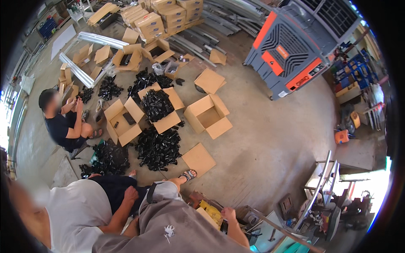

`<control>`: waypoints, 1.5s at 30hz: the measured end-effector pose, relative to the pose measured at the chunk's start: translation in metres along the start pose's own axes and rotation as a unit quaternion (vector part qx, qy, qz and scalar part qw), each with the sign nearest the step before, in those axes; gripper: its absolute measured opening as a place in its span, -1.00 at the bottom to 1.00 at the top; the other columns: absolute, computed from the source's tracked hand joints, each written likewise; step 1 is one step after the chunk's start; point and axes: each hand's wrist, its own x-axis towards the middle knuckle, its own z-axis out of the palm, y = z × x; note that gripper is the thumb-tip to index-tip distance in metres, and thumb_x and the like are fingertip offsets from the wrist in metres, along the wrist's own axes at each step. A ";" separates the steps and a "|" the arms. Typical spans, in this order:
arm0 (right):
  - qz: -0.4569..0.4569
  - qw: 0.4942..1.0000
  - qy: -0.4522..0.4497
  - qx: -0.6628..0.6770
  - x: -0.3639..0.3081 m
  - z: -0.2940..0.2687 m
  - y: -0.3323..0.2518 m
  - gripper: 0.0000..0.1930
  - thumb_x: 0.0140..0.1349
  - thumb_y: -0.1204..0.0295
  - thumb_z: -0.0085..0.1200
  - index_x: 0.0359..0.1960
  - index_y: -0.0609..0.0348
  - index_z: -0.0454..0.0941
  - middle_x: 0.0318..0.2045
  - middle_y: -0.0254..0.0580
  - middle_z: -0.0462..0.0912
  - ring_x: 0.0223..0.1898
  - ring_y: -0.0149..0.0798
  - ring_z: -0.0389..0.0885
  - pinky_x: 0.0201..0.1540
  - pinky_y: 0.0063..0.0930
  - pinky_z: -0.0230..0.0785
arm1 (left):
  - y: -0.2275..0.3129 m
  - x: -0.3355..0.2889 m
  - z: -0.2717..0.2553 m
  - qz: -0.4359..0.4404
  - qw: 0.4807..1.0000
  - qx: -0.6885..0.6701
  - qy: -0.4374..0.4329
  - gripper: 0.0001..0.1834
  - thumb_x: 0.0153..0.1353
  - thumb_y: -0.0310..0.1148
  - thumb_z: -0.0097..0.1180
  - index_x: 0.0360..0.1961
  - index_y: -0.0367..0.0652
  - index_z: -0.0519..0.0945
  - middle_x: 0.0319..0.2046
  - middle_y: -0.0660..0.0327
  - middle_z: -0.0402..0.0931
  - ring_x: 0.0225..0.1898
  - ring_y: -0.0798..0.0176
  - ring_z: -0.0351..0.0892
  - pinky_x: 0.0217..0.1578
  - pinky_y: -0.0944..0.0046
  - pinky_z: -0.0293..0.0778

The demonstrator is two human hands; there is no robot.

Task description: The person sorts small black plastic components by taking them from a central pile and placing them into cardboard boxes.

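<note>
My right hand (229,214) hangs low beside my body, its fingers curled with nothing visible in them. It is nearest to a yellow object (211,212) behind it. A bit of skin beside my shirt, partly hidden, may be my left hand (132,227); its fingers do not show clearly. Ahead lie heaps of small black parts (158,147). Beyond them an open cardboard box (157,104) is filled with the same kind of parts. Another open box (124,122) holds only a few dark pieces, and an open box (208,116) stands to its right.
A person in a white shirt (80,208) sits close on my left; another in dark clothes (63,122) sits farther off, handling something small. A flat cardboard piece (199,161) lies near my foot. A grey-orange air cooler (287,52) stands far right, stacked cartons (149,26) behind.
</note>
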 end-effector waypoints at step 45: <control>-0.129 0.897 -0.176 -0.384 0.634 -0.444 -1.186 -0.87 0.37 0.37 0.07 -0.25 0.13 0.59 -0.47 -0.36 0.57 -0.54 -0.40 0.50 -0.50 -0.48 0.36 | -0.077 0.734 -0.799 -0.459 0.120 -0.876 0.088 -0.75 0.32 -0.18 0.05 -0.24 -0.11 0.64 -0.30 0.14 0.67 -0.22 0.21 0.62 -0.26 0.10 0.52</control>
